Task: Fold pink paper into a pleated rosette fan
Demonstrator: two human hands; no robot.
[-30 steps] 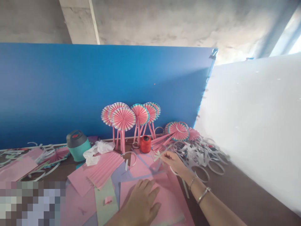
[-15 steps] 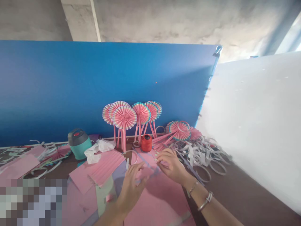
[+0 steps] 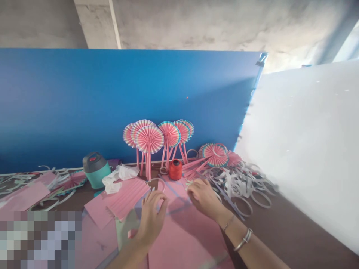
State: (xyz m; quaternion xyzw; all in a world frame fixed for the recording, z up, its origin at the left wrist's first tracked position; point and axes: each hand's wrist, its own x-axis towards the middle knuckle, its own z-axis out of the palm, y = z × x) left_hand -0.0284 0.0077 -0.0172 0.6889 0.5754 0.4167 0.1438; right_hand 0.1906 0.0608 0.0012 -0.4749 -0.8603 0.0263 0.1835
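My left hand (image 3: 153,216) is raised over the pink sheets, its fingers curled and the thumb close to the index finger. Whatever it pinches is too small to make out. Across from it, my right hand (image 3: 204,198) is closed with the fingertips bent down, and any thing inside is hidden. A large pink paper sheet (image 3: 190,235) lies beneath both hands. Just beyond them stands a spool of red thread (image 3: 175,170). Left of my left hand lies a pleated pink paper (image 3: 127,200) on other sheets.
Round pleated paper fans (image 3: 149,139) on pink sticks lean against the blue panel (image 3: 112,89). A finished-looking fan (image 3: 215,154) lies by tangled white paper strips (image 3: 241,183) at right. A teal jar (image 3: 97,172) and crumpled white plastic (image 3: 120,177) stand left. A white panel (image 3: 308,142) rises at right.
My left hand has drawn back to the left, away from my right hand, and its fingers have curled. My right hand has shifted slightly, with its fingers more tightly closed.
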